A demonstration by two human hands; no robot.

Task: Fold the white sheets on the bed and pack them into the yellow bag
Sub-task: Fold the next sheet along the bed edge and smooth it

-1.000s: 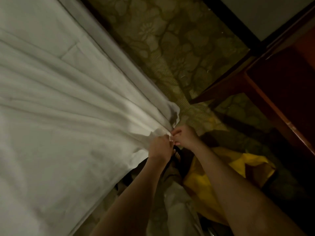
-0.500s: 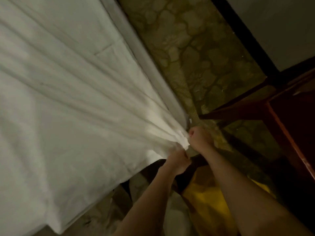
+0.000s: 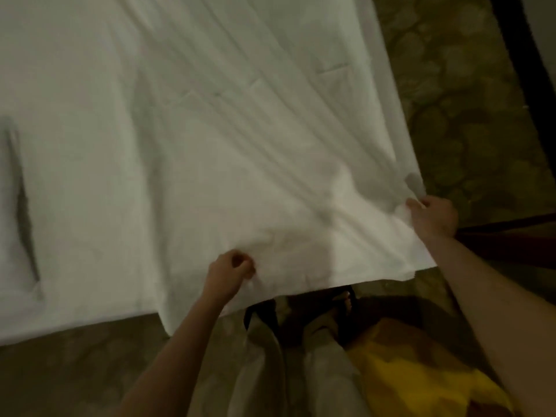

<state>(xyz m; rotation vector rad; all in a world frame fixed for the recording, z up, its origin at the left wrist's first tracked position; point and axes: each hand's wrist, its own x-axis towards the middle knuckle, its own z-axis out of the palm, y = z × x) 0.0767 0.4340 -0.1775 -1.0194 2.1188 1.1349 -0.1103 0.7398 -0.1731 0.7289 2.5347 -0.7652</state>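
A: L hand point(image 3: 230, 273)?
B: Fingers curled tight, bunching the white sheet point(image 3: 186, 139) just in from the bed's point(image 3: 18, 332) near edge. Fabric puckers w/ creases around the fist.
A: R hand point(image 3: 433, 218)?
B: Also closed on the sheet, thumb over fingers, pinching it at the bed's near right corner. The two hands are well apart, cloth pulled taut btwn them; long creases fan out across the bed toward the far side.
A: Sheet's position?
B: Spread over the bed, near hem hanging past the edge above the person's feet.
A: Yellow bag point(image 3: 421, 383)?
B: On the patterned carpet point(image 3: 469, 94), below the R forearm, beside the legs. Frame's blurry, can't tell if it's open.
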